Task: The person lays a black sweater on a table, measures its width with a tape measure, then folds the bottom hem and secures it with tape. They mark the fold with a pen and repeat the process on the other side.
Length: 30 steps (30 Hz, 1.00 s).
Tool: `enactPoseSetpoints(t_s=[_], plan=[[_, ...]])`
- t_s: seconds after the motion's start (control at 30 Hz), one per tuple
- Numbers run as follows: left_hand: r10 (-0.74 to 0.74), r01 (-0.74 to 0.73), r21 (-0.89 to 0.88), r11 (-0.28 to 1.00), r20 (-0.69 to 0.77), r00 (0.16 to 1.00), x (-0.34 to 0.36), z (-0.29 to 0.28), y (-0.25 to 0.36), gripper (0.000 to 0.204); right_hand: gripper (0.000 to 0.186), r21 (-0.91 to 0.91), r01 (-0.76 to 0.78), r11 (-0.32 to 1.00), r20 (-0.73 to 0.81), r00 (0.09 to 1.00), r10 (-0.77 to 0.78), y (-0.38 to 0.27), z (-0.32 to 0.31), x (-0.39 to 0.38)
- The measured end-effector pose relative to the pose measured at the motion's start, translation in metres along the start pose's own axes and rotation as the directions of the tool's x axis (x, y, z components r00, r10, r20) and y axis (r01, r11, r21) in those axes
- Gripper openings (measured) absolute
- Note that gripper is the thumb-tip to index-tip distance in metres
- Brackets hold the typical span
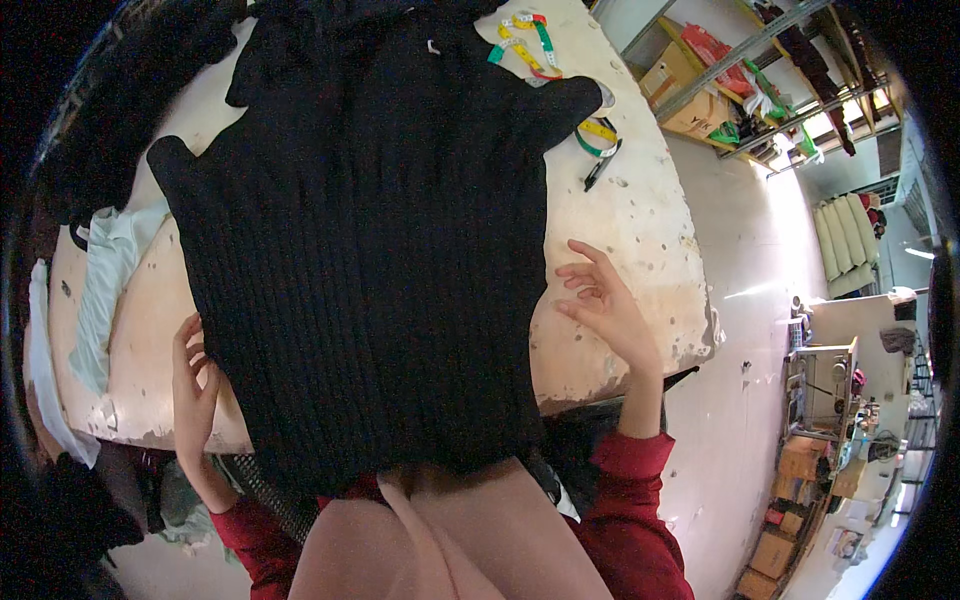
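Note:
A black ribbed knit garment (360, 250) lies spread over the pale worktable (640, 220), with its lower end hanging over the near edge toward me. At its left edge is my left hand (197, 385), fingers bent and apart; whether the fingertips touch the knit I cannot tell. My right hand (600, 305) hovers just off the garment's right edge, fingers loosely spread and nothing in them. A yellow, green and red tape measure (515, 42) curls beside the garment's upper right. Part of it passes under the knit and shows again near a black pen (598, 170).
Dark cloth (130, 110) is heaped at the table's far left, with a pale satiny cloth (110, 290) below it. Shelving with a cardboard box (690, 100) stands beyond the table on the right. More boxes (775, 550) line a bench at the lower right.

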<state>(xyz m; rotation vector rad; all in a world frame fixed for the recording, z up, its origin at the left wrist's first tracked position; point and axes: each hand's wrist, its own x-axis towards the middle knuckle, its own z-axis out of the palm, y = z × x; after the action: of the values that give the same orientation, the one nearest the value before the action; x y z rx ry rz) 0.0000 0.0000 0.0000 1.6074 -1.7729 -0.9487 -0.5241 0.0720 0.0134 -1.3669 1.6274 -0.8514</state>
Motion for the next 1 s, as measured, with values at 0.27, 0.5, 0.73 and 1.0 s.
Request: enactPoseSetpoints(t_s=[0.27, 0.5, 0.73, 1.0], plan=[[0.108, -0.03, 0.183, 0.983, -0.431, 0.896, 0.011, 0.044, 0.009, 0.036, 0.053, -0.545, -0.048, 0.837, -0.349, 0.921, -0.174, -0.02, 0.065, 0.008], [0.021, -0.034, -0.01, 0.999, -0.605, 0.796, 0.003, 0.038, -0.027, 0.035, 0.045, -0.191, -0.259, 0.947, -0.605, 0.79, 0.095, -0.015, 0.051, 0.002], [-0.031, 0.067, -0.266, 0.962, 0.135, 0.99, -0.001, -0.016, 0.007, 0.043, 0.048, 0.269, -0.172, 0.947, 0.026, 0.985, 0.172, -0.017, -0.007, -0.004], [-0.381, 0.349, -0.446, 0.824, 0.018, 0.924, 0.097, -0.002, 0.003, 0.036, 0.044, 0.499, -0.253, 0.829, -0.041, 0.948, 0.314, 0.014, -0.019, 0.098]])
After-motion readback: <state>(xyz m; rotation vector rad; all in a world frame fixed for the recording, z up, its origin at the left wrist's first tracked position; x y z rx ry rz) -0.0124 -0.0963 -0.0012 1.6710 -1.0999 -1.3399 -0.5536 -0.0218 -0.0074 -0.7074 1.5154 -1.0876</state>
